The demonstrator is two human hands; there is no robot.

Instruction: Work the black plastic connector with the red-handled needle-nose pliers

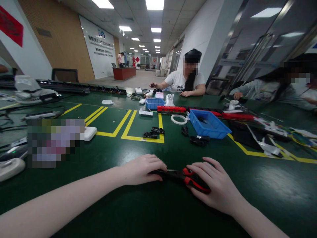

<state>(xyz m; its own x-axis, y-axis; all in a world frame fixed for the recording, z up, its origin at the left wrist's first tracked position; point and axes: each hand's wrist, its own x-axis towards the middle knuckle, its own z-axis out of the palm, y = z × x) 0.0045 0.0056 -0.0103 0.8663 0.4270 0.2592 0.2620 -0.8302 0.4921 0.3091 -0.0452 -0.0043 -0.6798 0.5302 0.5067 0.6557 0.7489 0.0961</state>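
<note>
Dark green tabletop (119, 215) spreads under both hands, marked with yellow tape (143, 139). Close in, the left hand (146, 169) pinches a small dark piece (158, 173) between thumb and fingers; blur hides what it is. Just to its right, the red-and-black tool (195, 185) bridges the gap between the hands, its dark head meeting that piece. Whether it is scissors or pliers I cannot tell. Loosely wrapped round its handles is the right hand (214, 185), with thumb underneath and forefinger lifted.

I would expect the tool to be stiff, fairly light yet head-heavy, with grippy handles best taken well back from the pivot. The dark piece looks small enough to twist or slip, so a fingertip pinch near its end seems right.

Beyond the left hand lie black parts (151, 135); ahead of the right hand are more black clips (199, 140), with a blue bin (218, 133) behind them. These would catch a forward reach. Farther out sit a white ring (173, 120) and a red strip (172, 109). A white box (90, 133) lies forward-left of the left hand. Across the table sits a co-worker (183, 82).
</note>
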